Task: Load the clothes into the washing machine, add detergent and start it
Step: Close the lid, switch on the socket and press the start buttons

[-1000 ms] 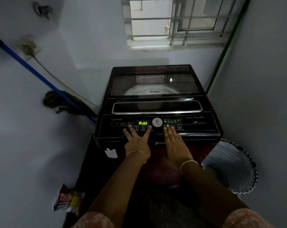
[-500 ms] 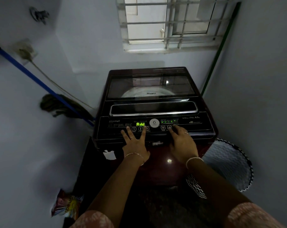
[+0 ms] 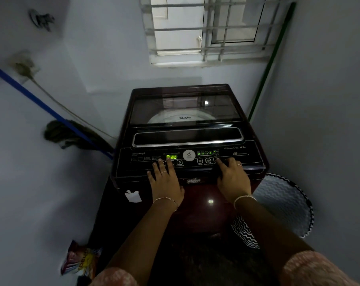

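Right hand has slid right along the control panel, off the centre buttons toward the right-hand ones; left hand has closed its finger spread.

Head view: left fingers are straight and flat on the panel, covering buttons 1 and 2, tips just under the display. Right fingers are loosely bent, holding nothing, with the index tip on the panel just right of the Delay pair of buttons. The washing machine sits directly ahead with its glass lid down.

Readable: display "Add", "Whirlpool" on the lid, "WhiteMagic" at panel left, "6" on the round badge, button "3" marked Start/Pause, "6.5" at panel right. Smaller print is too blurred to read.

Room: narrow pale-walled corner, dim. Barred window above the machine. Blue-handled mop leans on the left wall, green pole stands at right. Zigzag-patterned laundry basket sits just right of the machine, and a detergent packet lies on the floor at lower left.
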`<state>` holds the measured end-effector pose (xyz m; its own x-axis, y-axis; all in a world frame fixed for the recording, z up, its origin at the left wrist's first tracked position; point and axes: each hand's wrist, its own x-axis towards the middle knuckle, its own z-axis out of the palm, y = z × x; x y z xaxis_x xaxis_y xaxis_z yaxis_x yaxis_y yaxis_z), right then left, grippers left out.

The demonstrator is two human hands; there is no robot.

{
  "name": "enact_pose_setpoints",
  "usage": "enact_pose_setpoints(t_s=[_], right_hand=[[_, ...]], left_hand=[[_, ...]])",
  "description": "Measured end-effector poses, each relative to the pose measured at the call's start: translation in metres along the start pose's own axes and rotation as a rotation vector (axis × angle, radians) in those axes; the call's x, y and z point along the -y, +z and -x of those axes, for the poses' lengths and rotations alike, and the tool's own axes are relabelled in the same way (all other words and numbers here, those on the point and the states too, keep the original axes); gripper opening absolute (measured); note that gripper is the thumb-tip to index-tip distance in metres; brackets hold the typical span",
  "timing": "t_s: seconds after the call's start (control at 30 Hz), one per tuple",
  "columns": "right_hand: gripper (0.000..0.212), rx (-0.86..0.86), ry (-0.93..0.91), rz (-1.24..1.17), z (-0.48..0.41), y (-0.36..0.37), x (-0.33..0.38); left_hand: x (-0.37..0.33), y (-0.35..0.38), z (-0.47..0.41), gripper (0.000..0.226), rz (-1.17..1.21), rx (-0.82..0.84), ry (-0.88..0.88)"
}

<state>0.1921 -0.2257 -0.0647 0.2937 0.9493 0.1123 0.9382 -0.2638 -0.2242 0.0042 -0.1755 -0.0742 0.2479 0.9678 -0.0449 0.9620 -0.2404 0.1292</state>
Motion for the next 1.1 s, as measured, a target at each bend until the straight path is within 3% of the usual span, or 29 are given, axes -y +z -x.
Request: enact_pose_setpoints(t_s=[0.4, 0.67, 0.87, 1.0, 1.1], right_hand=[[0.059, 0.113, -0.070, 0.222, -0.006, -0.003, 0.003], [0.059, 0.130, -0.051, 0.185, -0.003, -0.005, 0.006], [0.054, 0.112, -0.067, 0.157, -0.008, -0.016, 0.002], [0.041, 0.091, -0.074, 0.177, -0.013, -0.025, 0.005], [0.042, 0.103, -0.066, 0.165, -0.011, -0.027, 0.006]], left_hand=[[-0.002, 0.005, -0.001, 0.102, -0.031, -0.006, -0.009], [-0.002, 0.006, -0.001, 0.109, -0.110, 0.024, 0.018], [0.004, 0.000, -0.004, 0.089, -0.109, -0.017, 0.038], [0.007, -0.008, -0.009, 0.085, -0.101, -0.046, 0.045], [0.007, -0.015, -0.009, 0.084, -0.081, -0.066, 0.066]])
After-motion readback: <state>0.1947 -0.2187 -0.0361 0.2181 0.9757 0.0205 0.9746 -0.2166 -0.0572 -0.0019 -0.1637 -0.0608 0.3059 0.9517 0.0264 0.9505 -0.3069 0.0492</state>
